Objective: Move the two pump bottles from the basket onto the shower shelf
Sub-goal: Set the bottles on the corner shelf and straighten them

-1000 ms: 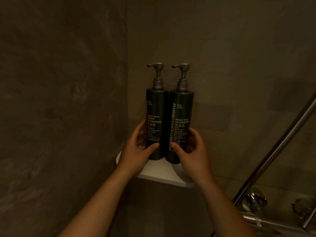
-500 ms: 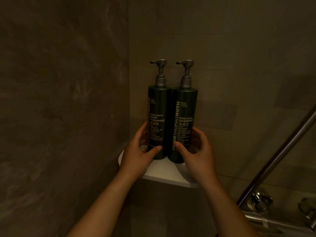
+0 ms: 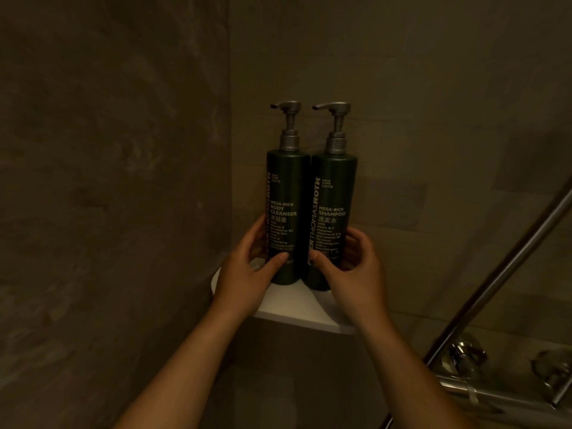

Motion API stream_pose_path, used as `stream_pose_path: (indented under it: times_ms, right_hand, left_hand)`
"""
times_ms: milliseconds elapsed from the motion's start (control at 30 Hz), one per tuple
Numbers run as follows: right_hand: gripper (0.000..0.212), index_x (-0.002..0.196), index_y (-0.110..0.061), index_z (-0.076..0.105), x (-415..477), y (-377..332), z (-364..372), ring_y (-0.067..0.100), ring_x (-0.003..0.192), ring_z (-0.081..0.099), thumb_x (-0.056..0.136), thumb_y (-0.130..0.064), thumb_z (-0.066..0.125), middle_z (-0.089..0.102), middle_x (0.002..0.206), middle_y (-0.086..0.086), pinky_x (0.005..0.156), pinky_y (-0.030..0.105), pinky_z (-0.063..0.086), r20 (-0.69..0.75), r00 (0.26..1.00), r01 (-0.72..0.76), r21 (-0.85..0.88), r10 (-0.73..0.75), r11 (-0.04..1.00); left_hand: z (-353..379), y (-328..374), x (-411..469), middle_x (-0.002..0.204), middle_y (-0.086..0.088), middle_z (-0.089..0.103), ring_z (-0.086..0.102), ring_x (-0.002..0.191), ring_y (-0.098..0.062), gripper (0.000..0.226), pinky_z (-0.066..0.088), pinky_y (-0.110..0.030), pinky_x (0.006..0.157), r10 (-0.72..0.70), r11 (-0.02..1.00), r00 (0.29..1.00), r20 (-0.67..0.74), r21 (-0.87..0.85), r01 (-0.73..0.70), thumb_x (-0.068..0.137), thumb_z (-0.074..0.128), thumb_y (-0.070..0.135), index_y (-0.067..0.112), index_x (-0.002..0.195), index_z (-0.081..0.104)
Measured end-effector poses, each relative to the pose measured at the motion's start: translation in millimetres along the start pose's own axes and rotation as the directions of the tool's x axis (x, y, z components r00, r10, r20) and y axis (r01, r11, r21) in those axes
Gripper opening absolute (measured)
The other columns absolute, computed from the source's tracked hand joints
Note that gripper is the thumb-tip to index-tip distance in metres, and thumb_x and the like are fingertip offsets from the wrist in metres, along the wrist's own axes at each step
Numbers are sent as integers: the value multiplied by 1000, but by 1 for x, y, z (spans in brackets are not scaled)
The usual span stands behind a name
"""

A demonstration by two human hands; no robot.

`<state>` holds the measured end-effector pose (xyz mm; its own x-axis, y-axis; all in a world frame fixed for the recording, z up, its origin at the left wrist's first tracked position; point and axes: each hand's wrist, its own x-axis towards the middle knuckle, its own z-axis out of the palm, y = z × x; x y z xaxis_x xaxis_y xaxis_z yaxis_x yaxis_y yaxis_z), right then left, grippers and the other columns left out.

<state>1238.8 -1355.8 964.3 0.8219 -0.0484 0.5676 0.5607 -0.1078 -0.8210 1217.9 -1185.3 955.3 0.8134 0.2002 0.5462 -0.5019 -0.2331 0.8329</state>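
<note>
At frame centre, left hand (image 3: 247, 274) grips body cleanser bottle (image 3: 286, 193); right hand (image 3: 356, 270) grips shampoo bottle (image 3: 335, 193), both upright, touching, on white corner shelf (image 3: 297, 308).

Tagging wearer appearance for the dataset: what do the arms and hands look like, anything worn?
Two bare forearms, no sleeves in view. Left hand and right hand show no gloves, rings, watch or bands. Dim light; fine marks can't be told.

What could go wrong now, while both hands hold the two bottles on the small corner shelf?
1. The white corner shelf looks small; the shampoo bottle could slip off if nudged forward.
2. Both bottles touch, so when the left hand releases the body cleanser bottle, one may tip the other.
</note>
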Motion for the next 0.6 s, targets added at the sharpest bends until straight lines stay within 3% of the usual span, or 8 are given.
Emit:
stream_pose_path:
  times_ms: [300,467,600]
  right_hand:
    - [53,101,-51,47,-1,0,0,-19,92,54,67,-28,80,58,100,-26,67,1,43,6,1000,8,-16,-8,1000]
    - [57,114,-41,48,-2,-5,-1,-16,94,55,67,-32,79,58,103,-27,67,3,45,0,1000,1,-17,-1,1000]
    - [54,117,-39,50,5,-17,-5,-5,99,59,70,-37,75,62,110,-18,74,14,50,9,1000,18,-9,-18,1000]
  left_hand:
    - [0,1,0,119,32,50,50,109,14,68,45,-5,81,1,1000,1000,-9,20,-1,78,71,23,65,119,36]
    - [1,8,-2,119,25,52,49,107,18,69,42,-2,79,17,1000,999,-38,-7,-18,78,71,17,45,131,37]
    - [4,19,0,115,24,53,52,99,20,65,44,-2,74,14,998,999,-42,-66,-17,78,70,15,38,130,38]
